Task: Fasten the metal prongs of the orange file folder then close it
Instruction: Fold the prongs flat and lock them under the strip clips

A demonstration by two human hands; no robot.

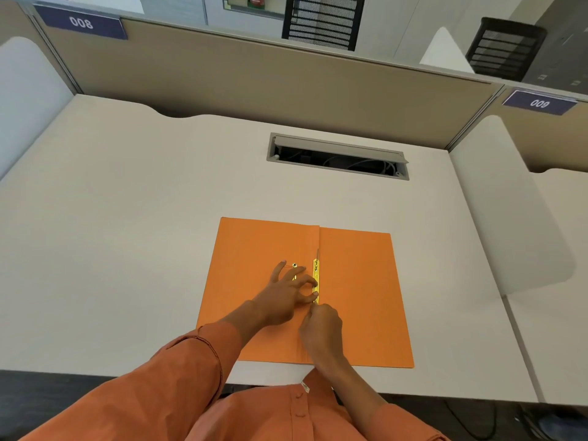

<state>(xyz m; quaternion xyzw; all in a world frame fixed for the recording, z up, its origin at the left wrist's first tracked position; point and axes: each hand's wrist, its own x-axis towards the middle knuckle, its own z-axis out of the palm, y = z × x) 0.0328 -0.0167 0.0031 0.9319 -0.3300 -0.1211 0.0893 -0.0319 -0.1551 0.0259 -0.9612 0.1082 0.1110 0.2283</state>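
— What's in front of you, biggest thing first?

— A pale desk (127,249), walled by a tan partition (254,84) at the far side. My orange file folder (359,297) lies open and flat on it, at the near middle, its bottom edge just at the desk's near edge.

— How does the folder look?

— Plain orange card, two leaves with a crease up the middle. A yellow metal strip (316,275) runs along that crease, and a thin prong (317,253) sticks up past its far end. A second small metal fitting (294,265) sits just left of it on the left leaf.

— Any containers?

— A cable well (337,155) set into the desk beyond the folder, its grey lid tipped up; pale cables lie inside.

— Room around you?

— Bare desk on both sides and between folder and well. A white side panel (509,202) stands to the right.

— And your hands?

— My left hand (286,296) rests spread on the left leaf, fingertips curled onto the strip. My right hand (321,326) is bunched closed at the strip's near end, thumb and forefinger pinched together; whether they actually grip the metal, I cannot tell.
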